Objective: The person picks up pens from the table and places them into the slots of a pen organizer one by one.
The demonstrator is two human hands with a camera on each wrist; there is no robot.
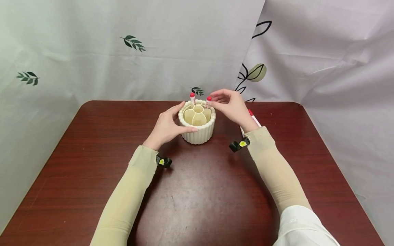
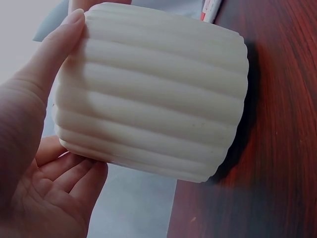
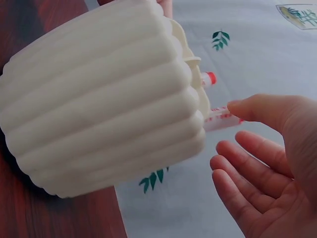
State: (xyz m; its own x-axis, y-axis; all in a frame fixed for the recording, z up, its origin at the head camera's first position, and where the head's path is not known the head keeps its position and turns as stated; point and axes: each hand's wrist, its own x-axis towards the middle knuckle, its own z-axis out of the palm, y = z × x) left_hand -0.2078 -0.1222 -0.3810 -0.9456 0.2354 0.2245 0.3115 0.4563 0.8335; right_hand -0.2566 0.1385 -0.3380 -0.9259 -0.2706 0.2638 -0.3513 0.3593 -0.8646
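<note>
A cream, ribbed pen holder (image 1: 198, 135) with petal-shaped dividers stands near the table's back edge. My left hand (image 1: 167, 124) holds it from the left, thumb along the front of the rim and fingers around the far side, as the left wrist view (image 2: 148, 94) of the pen holder shows. Two red-capped markers stand in its rear compartments: a left marker (image 1: 192, 98) and a right marker (image 1: 208, 101). At the right marker is my right hand (image 1: 231, 104), its thumb touching near the cap. The other fingers are spread loosely, apart from the marker, in the right wrist view.
Another red-capped marker (image 1: 254, 118) lies on the dark red-brown table (image 1: 191, 191), partly hidden by the right wrist. A pale curtain (image 1: 172, 51) with leaf prints hangs right behind the table's back edge.
</note>
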